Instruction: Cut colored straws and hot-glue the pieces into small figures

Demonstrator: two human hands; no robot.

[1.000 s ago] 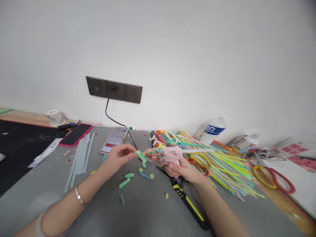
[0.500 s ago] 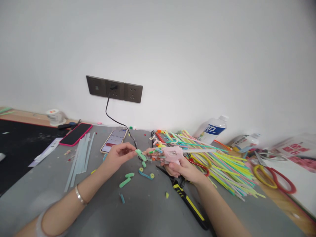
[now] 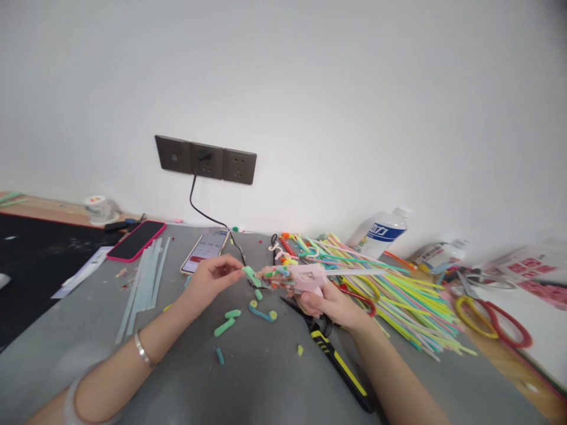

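Observation:
My right hand (image 3: 325,304) is wrapped round a pink hot glue gun (image 3: 308,278), whose nozzle points left. A long clear glue stick (image 3: 354,272) sticks out of its back. Between thumb and fingertips, my left hand (image 3: 217,280) pinches a green fuzzy pipe cleaner piece (image 3: 251,275), close to the glue gun's tip. Whether the nozzle touches the piece I cannot tell. Below lie a curled blue and yellow-green pipe cleaner piece (image 3: 261,314), short green pieces (image 3: 224,326) and a small blue piece (image 3: 219,355) on the grey mat (image 3: 186,383).
Black and yellow pliers (image 3: 339,369) lie by my right wrist. Colourful pipe cleaners (image 3: 398,301) spread to the right, near red and yellow scissors (image 3: 491,319) and a white bottle (image 3: 378,233). Leftward are glue sticks (image 3: 144,283), a lit phone (image 3: 206,251) and a pink-cased phone (image 3: 137,240).
The glue gun and my right hand have shifted very slightly left. My left hand keeps its pinch on the green piece in nearly the same place.

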